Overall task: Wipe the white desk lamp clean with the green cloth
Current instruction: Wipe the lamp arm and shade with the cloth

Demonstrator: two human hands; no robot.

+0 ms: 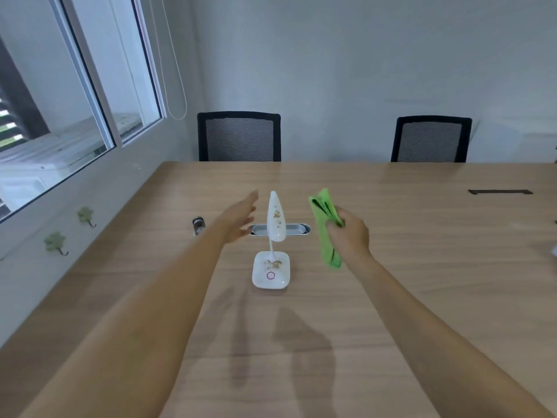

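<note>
The white desk lamp (pixel 275 220) stands upright in the middle of the wooden table (pixel 422 267). Brownish crumbs lie on its long head and on its square base, which has a pink ring. My left hand (pixel 241 217) hovers just left of the lamp head, fingers apart, holding nothing and not touching it. To the right of the lamp, my right hand (pixel 349 235) grips the folded green cloth (pixel 327 227), which hangs in the air and does not touch the lamp.
A grey cable slot (pixel 298 229) lies in the table behind the lamp. A small dark jar (pixel 198 225) stands at the left. Two black mesh chairs (pixel 239 137) face the far edge. The wall and windows run along the left.
</note>
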